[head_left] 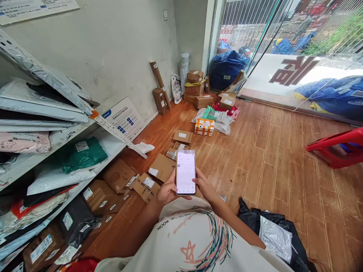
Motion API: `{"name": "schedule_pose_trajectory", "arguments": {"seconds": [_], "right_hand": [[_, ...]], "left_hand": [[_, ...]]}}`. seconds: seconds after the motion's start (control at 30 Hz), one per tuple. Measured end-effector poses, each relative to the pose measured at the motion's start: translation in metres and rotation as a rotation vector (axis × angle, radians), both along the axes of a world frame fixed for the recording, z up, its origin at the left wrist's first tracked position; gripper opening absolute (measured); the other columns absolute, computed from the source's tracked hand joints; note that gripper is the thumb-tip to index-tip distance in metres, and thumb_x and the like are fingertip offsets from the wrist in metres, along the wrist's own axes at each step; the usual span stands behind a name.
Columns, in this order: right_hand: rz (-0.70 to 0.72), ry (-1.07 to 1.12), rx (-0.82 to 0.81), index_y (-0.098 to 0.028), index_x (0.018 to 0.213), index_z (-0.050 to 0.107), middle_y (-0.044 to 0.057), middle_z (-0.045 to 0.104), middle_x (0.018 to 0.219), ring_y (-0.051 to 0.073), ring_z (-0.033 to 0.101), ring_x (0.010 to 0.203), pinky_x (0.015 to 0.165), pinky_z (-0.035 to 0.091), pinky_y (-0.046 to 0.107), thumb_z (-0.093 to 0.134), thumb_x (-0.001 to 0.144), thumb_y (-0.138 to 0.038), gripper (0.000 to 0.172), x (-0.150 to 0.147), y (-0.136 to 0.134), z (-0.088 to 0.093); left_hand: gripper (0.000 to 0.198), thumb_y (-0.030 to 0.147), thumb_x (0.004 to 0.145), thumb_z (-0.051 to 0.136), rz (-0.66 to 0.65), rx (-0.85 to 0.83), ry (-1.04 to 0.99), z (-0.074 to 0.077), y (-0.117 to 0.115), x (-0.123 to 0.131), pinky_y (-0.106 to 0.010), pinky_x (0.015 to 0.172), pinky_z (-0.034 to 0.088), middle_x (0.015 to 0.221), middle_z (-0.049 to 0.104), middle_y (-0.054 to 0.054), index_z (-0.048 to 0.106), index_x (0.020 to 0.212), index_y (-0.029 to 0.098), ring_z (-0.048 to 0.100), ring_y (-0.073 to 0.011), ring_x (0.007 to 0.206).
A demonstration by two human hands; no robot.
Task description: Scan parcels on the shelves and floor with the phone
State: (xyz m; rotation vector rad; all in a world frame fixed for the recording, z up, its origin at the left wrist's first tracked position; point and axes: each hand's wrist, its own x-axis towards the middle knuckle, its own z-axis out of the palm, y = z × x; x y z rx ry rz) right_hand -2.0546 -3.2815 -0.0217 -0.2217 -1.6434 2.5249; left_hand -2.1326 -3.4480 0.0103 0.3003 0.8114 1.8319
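A smartphone (185, 172) with a bright, pale screen is held upright in front of my body; the text on it is too small to read. My left hand (168, 189) wraps round its left side and lower edge. At the lower right of the phone is my right hand (202, 183), closed on that edge with the thumb over the screen. Just beyond the left hand, on the floor, lie a brown cardboard box (162, 168) and a smaller labelled carton (146, 186).
Metal shelves (113, 153) full of bagged parcels stand at the left. More boxes and bags, among them an orange checked package (204, 127), lie on the wooden floor (263, 151) ahead. A red plastic stool (337, 147) is at the right, a black bag (297, 234) at lower right.
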Motion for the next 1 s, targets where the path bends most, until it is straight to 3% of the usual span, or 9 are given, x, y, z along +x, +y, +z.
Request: {"name": "schedule_pose_trajectory", "arguments": {"seconds": [0.07,0.23,0.4,0.53,0.63,0.7,0.77,0.9,1.0], "right_hand": [[-0.023,-0.026,-0.029,-0.023,0.130,0.053,0.003,0.062,0.122,0.026,0.055,0.106,0.095,0.041,0.040,0.054,0.077,-0.022,0.053,0.001,-0.001,0.000],[-0.060,-0.060,-0.103,-0.023,0.121,0.058,0.002,0.067,0.109,0.022,0.059,0.091,0.081,0.046,0.033,0.059,0.077,-0.026,0.044,-0.001,-0.004,0.005],[-0.109,-0.119,-0.148,-0.019,0.102,0.066,0.002,0.070,0.089,0.019,0.059,0.071,0.067,0.047,0.030,0.064,0.081,-0.040,0.030,-0.008,-0.002,0.002],[-0.098,-0.160,-0.163,-0.018,0.095,0.067,0.003,0.071,0.083,0.019,0.061,0.068,0.064,0.047,0.030,0.068,0.079,-0.046,0.032,-0.011,0.005,-0.005],[-0.038,-0.164,-0.175,-0.019,0.100,0.066,0.004,0.072,0.091,0.022,0.064,0.076,0.070,0.050,0.033,0.082,0.067,-0.036,0.040,-0.009,0.011,-0.009],[0.003,-0.164,-0.188,-0.019,0.107,0.065,0.005,0.072,0.098,0.024,0.065,0.085,0.077,0.051,0.036,0.089,0.056,-0.027,0.056,-0.009,0.012,-0.013],[0.008,-0.182,-0.207,-0.019,0.111,0.063,0.006,0.072,0.102,0.025,0.065,0.090,0.080,0.051,0.037,0.089,0.055,-0.026,0.062,-0.013,0.010,-0.017],[-0.084,-0.285,-0.259,-0.019,0.112,0.061,0.007,0.073,0.098,0.026,0.067,0.085,0.075,0.051,0.038,0.076,0.072,-0.044,0.049,-0.037,0.003,-0.032],[-0.168,-0.367,-0.282,-0.019,0.108,0.062,0.007,0.073,0.092,0.028,0.068,0.081,0.071,0.052,0.040,0.073,0.073,-0.050,0.048,-0.068,0.005,-0.047]], "left_hand": [[0.110,-0.002,0.060,0.043,-0.011,-0.015,0.014,0.001,0.001,0.001,-0.054,0.074,0.060,0.142,0.047,-0.007,-0.001,0.151,0.041,0.060,-0.0334,0.109],[0.107,-0.002,0.068,0.047,0.030,-0.121,0.052,0.001,0.005,0.004,-0.047,0.069,0.062,0.149,0.039,-0.007,-0.003,0.149,0.046,0.062,-0.0311,0.106],[0.107,0.000,0.062,0.045,-0.020,-0.022,-0.046,-0.004,0.009,0.003,-0.051,0.074,0.060,0.149,0.038,-0.007,0.001,0.151,0.042,0.060,-0.0333,0.110],[0.104,0.001,0.062,0.044,-0.025,-0.035,-0.079,-0.007,0.014,0.001,-0.045,0.071,0.060,0.150,0.037,-0.008,0.006,0.151,0.039,0.059,-0.0328,0.111],[0.102,0.002,0.063,0.044,-0.049,-0.046,-0.112,-0.011,0.015,-0.003,-0.044,0.070,0.060,0.149,0.037,-0.009,0.007,0.151,0.040,0.061,-0.0315,0.108],[0.102,0.003,0.064,0.045,-0.068,-0.057,-0.142,-0.017,0.015,-0.009,-0.044,0.069,0.060,0.147,0.040,-0.010,0.006,0.151,0.040,0.062,-0.0309,0.105],[0.103,0.004,0.064,0.046,-0.082,-0.088,-0.170,-0.024,0.014,-0.019,-0.045,0.069,0.060,0.145,0.042,-0.012,0.003,0.151,0.039,0.063,-0.0302,0.102],[0.106,0.005,0.062,0.049,-0.115,-0.154,-0.215,-0.035,0.018,-0.047,-0.045,0.070,0.059,0.139,0.047,-0.012,0.000,0.151,0.039,0.064,-0.0284,0.097],[0.106,0.007,0.062,0.050,-0.138,-0.169,-0.226,-0.040,0.028,-0.078,-0.043,0.069,0.058,0.132,0.052,-0.012,0.002,0.151,0.039,0.065,-0.0273,0.093]]}}
